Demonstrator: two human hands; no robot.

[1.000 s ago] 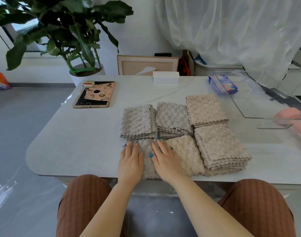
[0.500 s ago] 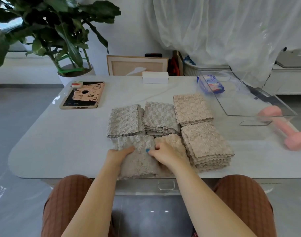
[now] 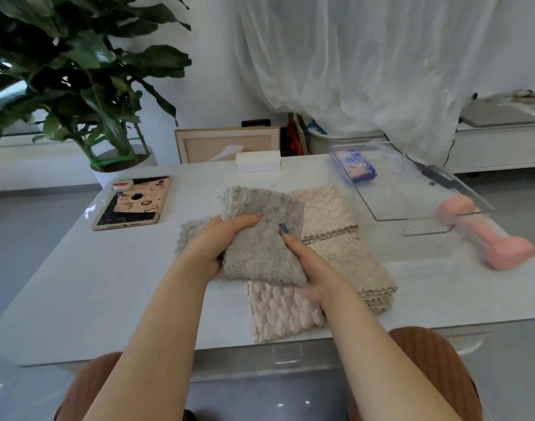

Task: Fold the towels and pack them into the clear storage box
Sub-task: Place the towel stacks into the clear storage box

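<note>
Blurry pink dumbbell (image 3: 503, 253) at rt; grey stack (image 3: 185, 235) (mostly) behind held towel (image 3: 260, 247)

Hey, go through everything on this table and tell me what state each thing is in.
grey towel, folded, held above the table by both hands
left hand, gripping the grey towel's left side
right hand, gripping its right side
near beige towel, folded, flat on the table
beige stack, folded, piled
clear storage box, open, no towels inside
pink dumbbell, lying on its side
</note>
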